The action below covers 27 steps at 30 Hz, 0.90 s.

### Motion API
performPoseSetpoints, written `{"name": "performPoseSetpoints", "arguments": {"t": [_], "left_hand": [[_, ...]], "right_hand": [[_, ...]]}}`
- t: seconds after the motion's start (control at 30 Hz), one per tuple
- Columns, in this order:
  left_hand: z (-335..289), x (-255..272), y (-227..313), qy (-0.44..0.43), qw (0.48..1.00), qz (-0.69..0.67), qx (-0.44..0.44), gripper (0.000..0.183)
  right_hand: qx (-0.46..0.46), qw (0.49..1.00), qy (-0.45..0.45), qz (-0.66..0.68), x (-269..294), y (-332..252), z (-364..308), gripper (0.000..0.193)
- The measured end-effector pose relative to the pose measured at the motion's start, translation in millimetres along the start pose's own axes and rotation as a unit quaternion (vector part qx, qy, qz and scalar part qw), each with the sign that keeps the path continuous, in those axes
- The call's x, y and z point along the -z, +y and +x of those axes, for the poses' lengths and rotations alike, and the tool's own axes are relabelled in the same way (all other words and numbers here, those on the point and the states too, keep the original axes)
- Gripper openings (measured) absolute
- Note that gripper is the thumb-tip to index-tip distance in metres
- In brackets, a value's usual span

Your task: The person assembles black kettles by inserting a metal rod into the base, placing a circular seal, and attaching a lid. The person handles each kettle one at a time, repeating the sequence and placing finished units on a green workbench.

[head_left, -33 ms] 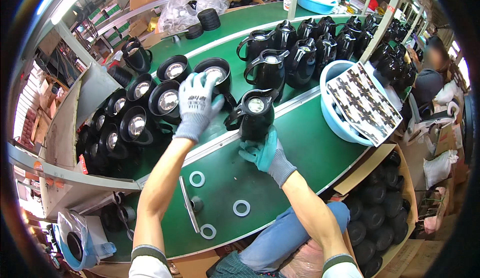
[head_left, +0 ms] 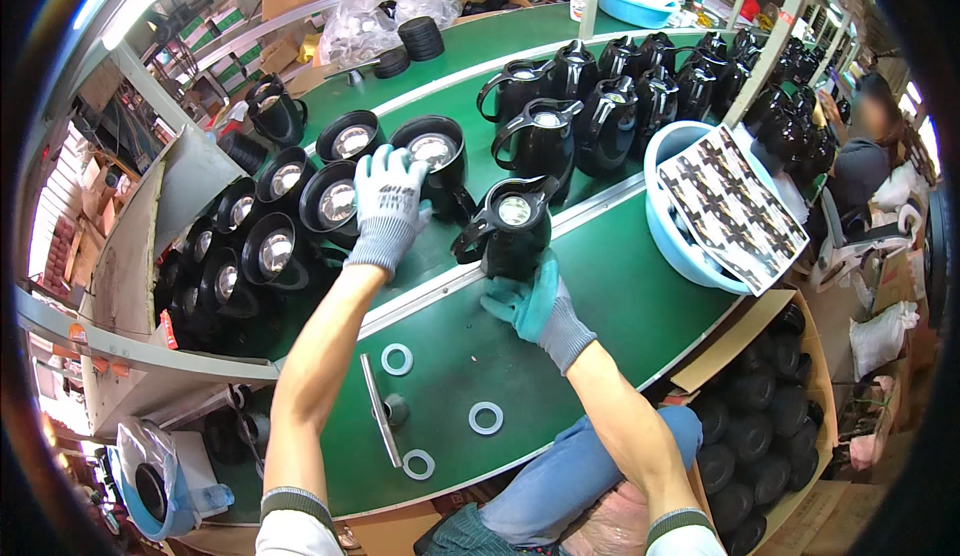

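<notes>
My left hand (head_left: pixel 388 206), in a grey knit glove, has its fingers stretched out among black jug bodies with wide openings facing up. Its fingertips are at the near side of one jug body (head_left: pixel 450 168) and beside another (head_left: pixel 318 224). Whether they touch either is hard to tell. My right hand (head_left: pixel 532 304), with a green-coated palm, is at the foot of an upright black jug (head_left: pixel 518 241) with a handle and a silvery round top. The thumb lies along the jug's lower side; the fingers stretch out loosely in front of it.
Several finished-looking black jugs (head_left: pixel 604 121) stand in rows on the green belt (head_left: pixel 405 256). Pale rings (head_left: pixel 486 418) and a metal bar tool (head_left: pixel 380 411) lie nearer me. A blue basin (head_left: pixel 665 221) with a patterned sheet is at the right, above a carton of black parts (head_left: pixel 755 426).
My left hand's fingers have shifted slightly left, uncovering more of the jug body beside them. My right hand stays at the upright jug's foot.
</notes>
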<state>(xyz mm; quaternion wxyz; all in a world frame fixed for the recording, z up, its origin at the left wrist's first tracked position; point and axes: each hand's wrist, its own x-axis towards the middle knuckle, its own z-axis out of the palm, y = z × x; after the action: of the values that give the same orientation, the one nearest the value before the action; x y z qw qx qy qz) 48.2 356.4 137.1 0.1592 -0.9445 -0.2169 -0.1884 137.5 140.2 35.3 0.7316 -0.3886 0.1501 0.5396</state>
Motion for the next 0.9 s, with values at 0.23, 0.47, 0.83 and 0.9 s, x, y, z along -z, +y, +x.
{"name": "performPoseSetpoints", "arguments": {"t": [0.23, 0.47, 0.83, 0.9], "left_hand": [[49, 2, -56, 0.067, 0.997, -0.033, -0.008, 0.048], [80, 142, -50, 0.165, 0.984, -0.047, -0.037, 0.044], [-139, 242, 31, -0.008, 0.978, -0.175, -0.115, 0.041], [-162, 249, 67, -0.032, 0.968, -0.203, -0.147, 0.047]], "right_hand": [[0.013, 1.0, 0.0, 0.016, -39, 3, 19, 0.082], [0.019, 0.995, -0.061, 0.08, -34, -16, 136, 0.071], [0.612, 0.285, -0.19, -0.712, -63, -23, -214, 0.069], [0.569, 0.342, -0.161, -0.73, -29, -4, -244, 0.055]]}}
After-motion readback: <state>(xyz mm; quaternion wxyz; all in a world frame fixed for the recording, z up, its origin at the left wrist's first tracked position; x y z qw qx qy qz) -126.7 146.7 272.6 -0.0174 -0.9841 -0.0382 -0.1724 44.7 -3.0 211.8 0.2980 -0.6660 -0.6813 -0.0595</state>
